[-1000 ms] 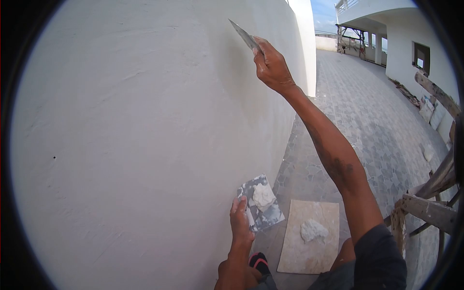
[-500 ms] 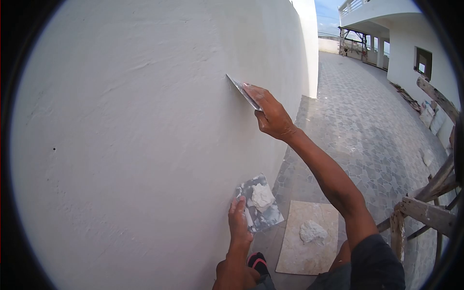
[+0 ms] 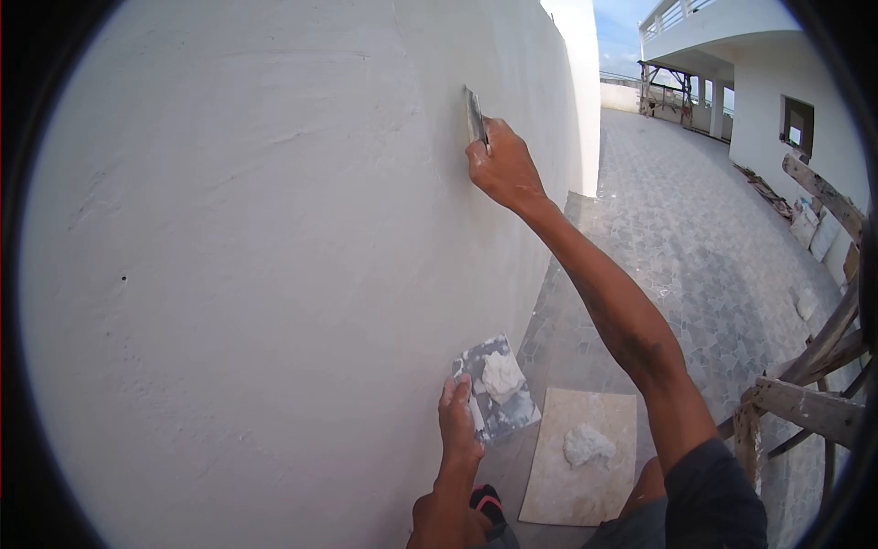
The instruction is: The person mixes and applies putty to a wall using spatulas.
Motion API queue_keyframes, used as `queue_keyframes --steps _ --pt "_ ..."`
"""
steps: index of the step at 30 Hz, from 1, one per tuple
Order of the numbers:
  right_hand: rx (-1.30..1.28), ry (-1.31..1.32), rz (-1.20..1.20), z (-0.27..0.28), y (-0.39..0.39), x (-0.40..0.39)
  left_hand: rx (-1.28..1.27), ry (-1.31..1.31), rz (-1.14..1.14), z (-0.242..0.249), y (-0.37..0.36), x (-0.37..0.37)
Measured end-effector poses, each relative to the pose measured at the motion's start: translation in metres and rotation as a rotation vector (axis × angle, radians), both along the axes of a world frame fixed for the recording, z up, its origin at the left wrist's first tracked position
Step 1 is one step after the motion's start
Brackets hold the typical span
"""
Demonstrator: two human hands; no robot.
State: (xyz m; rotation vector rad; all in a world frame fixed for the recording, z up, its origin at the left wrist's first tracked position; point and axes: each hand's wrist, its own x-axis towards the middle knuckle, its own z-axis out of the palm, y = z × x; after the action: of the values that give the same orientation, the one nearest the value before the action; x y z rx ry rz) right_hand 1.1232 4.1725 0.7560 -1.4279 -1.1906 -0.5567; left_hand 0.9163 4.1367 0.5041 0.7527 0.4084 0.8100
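My right hand (image 3: 506,165) is closed on a putty knife (image 3: 474,113), a thin metal blade held against the pale plastered wall (image 3: 274,247) at upper centre. Low beside the wall, my left hand (image 3: 458,421) grips the edge of a flat grey board (image 3: 512,416) smeared with white. A lump of white putty (image 3: 500,376) sits on that board. The wall shows faint ridges, scrape marks and a small dark hole at left.
On the floor by my feet lies a beige tile (image 3: 567,494) bearing another putty lump (image 3: 588,445). Wooden scaffold timbers (image 3: 809,409) stand close on the right. Grey patterned paving (image 3: 677,220) runs back towards a white building (image 3: 754,101).
My right hand has moved up the wall with the putty knife, whose blade has turned more upright. My left hand and the board have barely shifted.
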Motion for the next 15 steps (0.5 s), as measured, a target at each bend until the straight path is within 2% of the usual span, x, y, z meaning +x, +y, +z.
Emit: queue_keyframes --steps 1,4,7,8,10,15 --pt "0.102 -0.112 0.037 -0.004 -0.006 -0.010 0.006 0.005 -0.007 -0.001 0.001 0.000" --pt "0.035 -0.082 0.211 0.001 -0.033 -0.020 0.019 0.017 -0.014 -0.005 0.005 -0.001" --pt "-0.015 0.253 0.048 0.015 -0.026 0.016 -0.009 0.018 0.009 -0.007 0.004 0.001" --pt "-0.031 0.290 0.029 0.015 -0.015 0.039 -0.031 0.022 0.024 -0.006 0.002 0.001" --pt "-0.058 0.361 -0.004 0.015 0.009 0.076 -0.052 0.033 0.053 -0.002 -0.001 0.001" --pt "-0.187 0.320 -0.033 0.050 -0.001 0.037 -0.050 0.036 0.070 -0.003 -0.001 0.003"
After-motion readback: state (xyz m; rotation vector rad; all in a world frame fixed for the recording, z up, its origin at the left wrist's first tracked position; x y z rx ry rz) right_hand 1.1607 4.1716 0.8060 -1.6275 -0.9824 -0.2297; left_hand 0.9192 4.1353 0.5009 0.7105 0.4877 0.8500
